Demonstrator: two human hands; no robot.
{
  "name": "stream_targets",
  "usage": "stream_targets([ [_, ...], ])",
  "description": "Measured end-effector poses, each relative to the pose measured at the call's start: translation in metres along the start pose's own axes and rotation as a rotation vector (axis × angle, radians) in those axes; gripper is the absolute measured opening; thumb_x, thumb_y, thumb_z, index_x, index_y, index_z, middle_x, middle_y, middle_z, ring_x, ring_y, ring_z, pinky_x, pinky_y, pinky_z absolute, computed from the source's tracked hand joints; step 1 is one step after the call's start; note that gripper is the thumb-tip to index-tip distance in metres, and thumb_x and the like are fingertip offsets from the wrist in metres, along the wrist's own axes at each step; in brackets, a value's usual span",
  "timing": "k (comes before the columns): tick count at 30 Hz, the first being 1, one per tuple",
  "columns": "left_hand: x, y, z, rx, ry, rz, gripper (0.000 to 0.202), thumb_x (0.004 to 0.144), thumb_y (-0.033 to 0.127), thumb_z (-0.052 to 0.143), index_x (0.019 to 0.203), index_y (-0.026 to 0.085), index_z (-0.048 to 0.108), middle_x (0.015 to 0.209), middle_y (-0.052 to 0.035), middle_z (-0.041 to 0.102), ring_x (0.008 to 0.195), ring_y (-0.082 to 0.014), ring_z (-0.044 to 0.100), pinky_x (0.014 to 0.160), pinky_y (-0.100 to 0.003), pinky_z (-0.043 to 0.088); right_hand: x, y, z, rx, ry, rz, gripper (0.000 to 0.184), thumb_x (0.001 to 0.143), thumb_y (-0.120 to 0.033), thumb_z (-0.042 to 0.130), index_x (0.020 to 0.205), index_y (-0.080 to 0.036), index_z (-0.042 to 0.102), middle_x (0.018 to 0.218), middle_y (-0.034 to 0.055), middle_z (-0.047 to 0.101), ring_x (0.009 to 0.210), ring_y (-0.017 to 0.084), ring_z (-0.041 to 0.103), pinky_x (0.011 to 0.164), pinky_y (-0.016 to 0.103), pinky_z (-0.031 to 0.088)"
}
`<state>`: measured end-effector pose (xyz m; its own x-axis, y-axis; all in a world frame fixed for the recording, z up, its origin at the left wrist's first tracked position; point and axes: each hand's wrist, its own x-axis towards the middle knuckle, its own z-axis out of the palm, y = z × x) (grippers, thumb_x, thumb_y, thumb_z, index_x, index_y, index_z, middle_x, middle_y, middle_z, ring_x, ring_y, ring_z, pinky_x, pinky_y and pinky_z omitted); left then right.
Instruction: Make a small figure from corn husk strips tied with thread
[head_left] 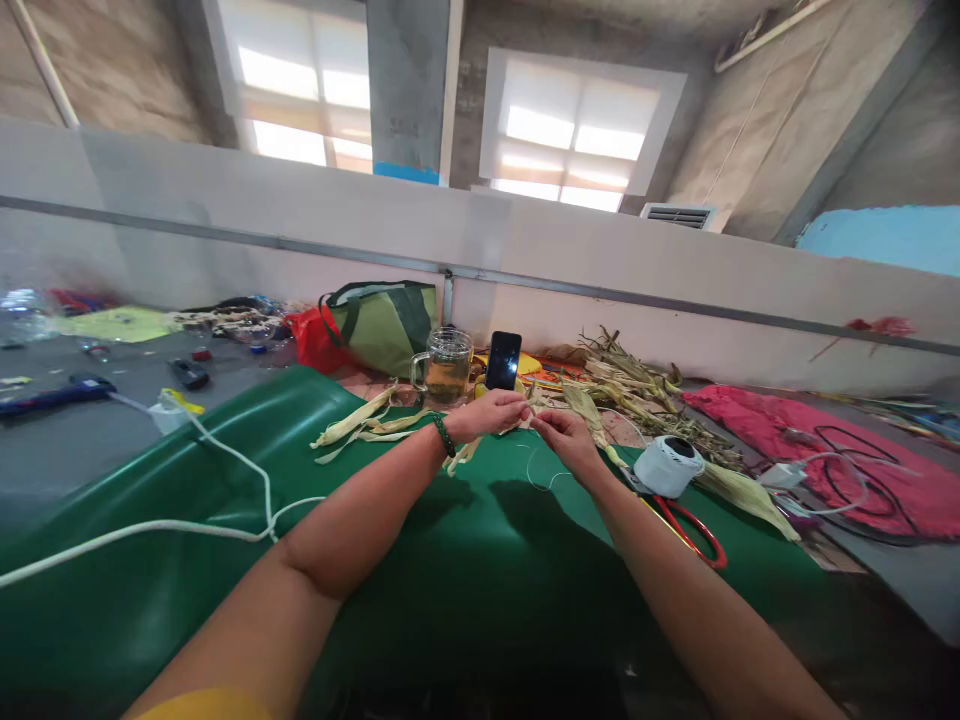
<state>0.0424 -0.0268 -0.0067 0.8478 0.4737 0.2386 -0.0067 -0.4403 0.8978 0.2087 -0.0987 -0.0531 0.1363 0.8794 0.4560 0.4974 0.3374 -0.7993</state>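
Both my arms reach out over a green mat (pixel 420 560). My left hand (pixel 491 412), with a dark bead bracelet at the wrist, is closed in a pinch on a thin strip of dried corn husk. My right hand (pixel 564 433) is closed close beside it, fingertips pinching the same small piece; a thin pale thread (pixel 541 473) loops down from it onto the mat. Loose corn husk strips (pixel 360 420) lie left of my hands. A white roll of thread (pixel 669 465) sits just right of my right hand.
A glass mug of tea (pixel 444 368) and a dark phone (pixel 503 360) stand behind my hands. Red-handled scissors (pixel 694 532) lie by the roll. A pile of dried husks (pixel 637 390), a green bag (pixel 382 322), a red cloth (pixel 817 440) and a white cable (pixel 225 470) lie around.
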Motion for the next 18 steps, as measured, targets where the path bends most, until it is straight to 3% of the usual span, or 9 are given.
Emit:
stream_targets([
  [4, 0.006, -0.007, 0.007, 0.533, 0.201, 0.055, 0.025, 0.085, 0.017, 0.041, 0.060, 0.015, 0.047, 0.059, 0.0010, 0.046, 0.059, -0.0108, 0.040, 0.058, -0.023, 0.031, -0.012, -0.014, 0.002, -0.319, -0.034, -0.185, 0.024, 0.080, -0.037, 0.050, 0.069, -0.019, 0.062, 0.062, 0.0027, 0.060, 0.058, 0.015, 0.050, 0.057, 0.026, 0.036],
  [7, 0.006, -0.013, 0.012, 0.749, 0.110, 0.036, 0.021, 0.080, 0.013, 0.044, 0.061, 0.015, 0.052, 0.060, -0.0017, 0.051, 0.061, -0.0130, 0.043, 0.058, -0.025, 0.030, -0.009, -0.026, -0.010, -0.507, -0.067, -0.288, 0.022, 0.083, -0.031, 0.048, 0.076, -0.020, 0.066, 0.076, 0.0055, 0.067, 0.069, 0.017, 0.058, 0.066, 0.027, 0.040],
  [11, 0.004, -0.010, 0.011, 0.687, -0.073, 0.074, 0.020, 0.078, 0.012, 0.043, 0.063, 0.014, 0.056, 0.064, -0.0011, 0.056, 0.063, -0.0126, 0.047, 0.060, -0.023, 0.033, 0.007, -0.029, -0.031, -0.437, -0.026, -0.244, 0.027, 0.083, -0.040, 0.050, 0.071, -0.019, 0.062, 0.063, 0.0025, 0.060, 0.057, 0.015, 0.051, 0.056, 0.025, 0.037],
  [13, 0.004, -0.007, 0.009, 0.626, -0.048, 0.059, 0.020, 0.078, 0.012, 0.042, 0.063, 0.014, 0.055, 0.062, 0.0003, 0.054, 0.062, -0.0117, 0.046, 0.061, -0.022, 0.033, 0.009, -0.027, -0.036, -0.322, -0.024, -0.184, 0.033, 0.084, -0.047, 0.049, 0.078, -0.018, 0.062, 0.053, -0.0020, 0.049, 0.047, 0.012, 0.042, 0.049, 0.024, 0.033],
  [15, 0.005, -0.006, 0.007, 0.588, 0.030, 0.024, 0.021, 0.078, 0.013, 0.042, 0.060, 0.014, 0.053, 0.058, 0.0014, 0.050, 0.059, -0.0114, 0.043, 0.060, -0.022, 0.032, 0.003, -0.025, -0.035, -0.282, -0.034, -0.165, 0.038, 0.086, -0.048, 0.046, 0.098, -0.016, 0.063, 0.048, -0.0059, 0.042, 0.042, 0.011, 0.036, 0.046, 0.024, 0.029],
  [18, 0.006, -0.007, 0.007, 0.523, 0.116, 0.002, 0.023, 0.079, 0.014, 0.041, 0.059, 0.015, 0.052, 0.054, 0.0025, 0.045, 0.057, -0.0115, 0.041, 0.058, -0.023, 0.031, -0.007, -0.022, -0.027, -0.491, -0.047, -0.266, 0.040, 0.086, -0.036, 0.049, 0.120, -0.017, 0.059, 0.047, -0.0065, 0.045, 0.042, 0.011, 0.038, 0.049, 0.024, 0.030],
])
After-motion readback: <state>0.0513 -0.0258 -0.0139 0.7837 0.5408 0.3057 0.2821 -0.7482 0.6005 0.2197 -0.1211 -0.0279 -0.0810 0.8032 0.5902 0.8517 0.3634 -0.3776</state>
